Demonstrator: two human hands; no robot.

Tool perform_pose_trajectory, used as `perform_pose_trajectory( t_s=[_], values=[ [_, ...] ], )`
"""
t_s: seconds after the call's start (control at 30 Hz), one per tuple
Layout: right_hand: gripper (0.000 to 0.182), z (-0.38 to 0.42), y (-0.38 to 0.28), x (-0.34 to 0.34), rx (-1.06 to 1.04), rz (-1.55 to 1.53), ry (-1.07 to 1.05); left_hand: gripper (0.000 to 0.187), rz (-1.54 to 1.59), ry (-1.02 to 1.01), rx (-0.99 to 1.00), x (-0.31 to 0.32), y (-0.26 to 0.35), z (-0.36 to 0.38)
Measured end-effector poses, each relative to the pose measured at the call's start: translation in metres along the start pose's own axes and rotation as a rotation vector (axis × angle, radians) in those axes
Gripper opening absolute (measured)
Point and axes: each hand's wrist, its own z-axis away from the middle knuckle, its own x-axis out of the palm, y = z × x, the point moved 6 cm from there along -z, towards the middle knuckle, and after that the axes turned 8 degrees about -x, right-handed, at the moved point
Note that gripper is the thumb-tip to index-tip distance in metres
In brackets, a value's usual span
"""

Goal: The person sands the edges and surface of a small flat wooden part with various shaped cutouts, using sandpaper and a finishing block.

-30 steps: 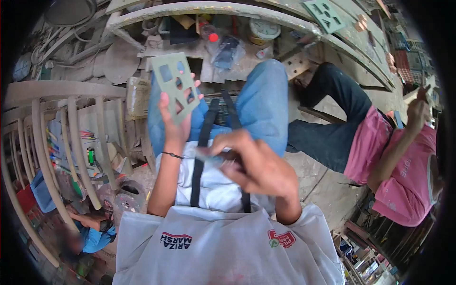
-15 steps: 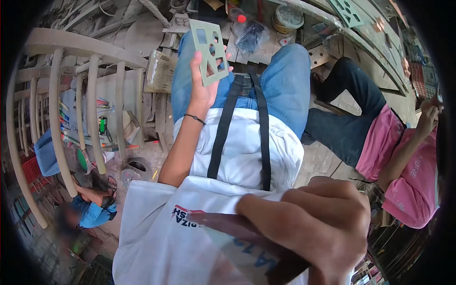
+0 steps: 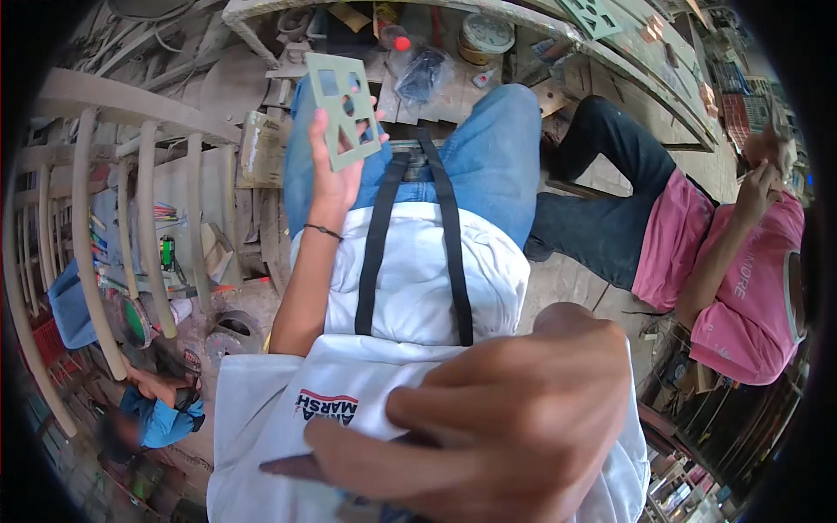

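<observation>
A pale green flat board (image 3: 330,106) with square, round and triangular cut-outs stands raised above my left thigh. My left hand (image 3: 334,181) grips it, thumb along the near side and fingertips showing past the far edge. Close to the camera, in front of my white shirt, is my right hand (image 3: 523,392), fingers bent and partly blurred. It pinches a dark brown sheet that looks like sandpaper (image 3: 296,468); only its narrow edge shows, and my fingers cover the rest. The two hands are well apart.
A wooden railing (image 3: 83,227) runs along the left. Ahead lie a lidded bucket (image 3: 486,39), a dark plastic bag (image 3: 425,74) and a red-capped bottle (image 3: 401,44). A person in a pink shirt (image 3: 741,296) sits at right; another in blue (image 3: 170,418) is at lower left.
The view has shifted, so most things sit further left. My right hand has turned with the sandpaper, whose printed, pale face is now mostly hidden. My left hand keeps its hold on the board.
</observation>
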Motion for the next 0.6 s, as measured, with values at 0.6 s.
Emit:
perform_pose_trajectory(
  t_s=[0.6],
  values=[
    [0.033, 0.006, 0.013, 0.018, -0.251, 0.114, 0.047, 0.082, -0.049, -0.13, -0.05, 0.023, -0.003, 0.008]
  ],
)
